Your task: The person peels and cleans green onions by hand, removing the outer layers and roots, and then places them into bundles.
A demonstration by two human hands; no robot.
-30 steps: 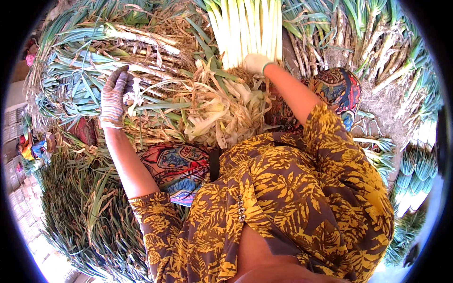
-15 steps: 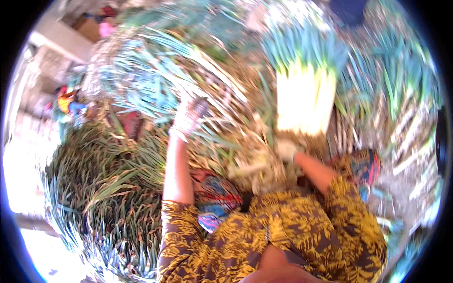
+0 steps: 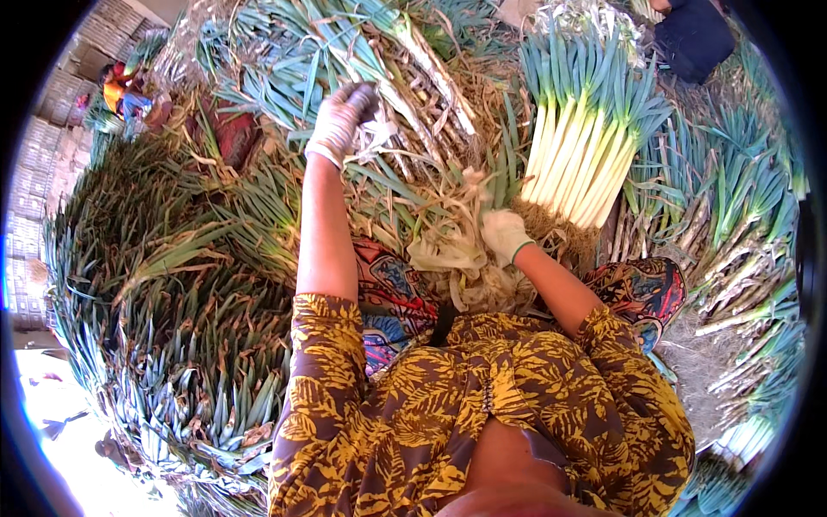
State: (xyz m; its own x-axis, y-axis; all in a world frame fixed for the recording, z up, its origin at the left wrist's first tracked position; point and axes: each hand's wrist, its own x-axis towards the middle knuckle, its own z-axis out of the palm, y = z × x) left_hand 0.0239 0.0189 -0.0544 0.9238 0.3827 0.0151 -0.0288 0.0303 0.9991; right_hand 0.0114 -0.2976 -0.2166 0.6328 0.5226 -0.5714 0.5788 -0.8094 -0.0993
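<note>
My left hand [image 3: 340, 121], in a pale glove with dark fingertips, reaches over a loose heap of unpeeled leeks [image 3: 422, 86]. Its fingers are curled, and a whitish scrap shows just below them; whether they grip it is unclear. My right hand [image 3: 504, 234], in a cream glove with a green cuff, is lower and nearer to me, among dry peeled leaves [image 3: 452, 250]. Its fingers bend out of sight, so what they hold is hidden. Just beyond it lies a fanned bundle of cleaned leeks [image 3: 581, 146], roots toward me, green tops away.
A dense mass of upright green leek tops [image 3: 181, 345] fills the left side. More leeks with soil-brown stems [image 3: 732, 233] lie along the right. Someone in orange [image 3: 116, 90] sits at the far left; dark clothing [image 3: 696, 39] of another person shows at the top right.
My left hand appears higher in the picture, over the loose leeks. My right hand has shifted slightly up and left. The view has turned, and the cleaned bundle now appears tilted and sharper.
</note>
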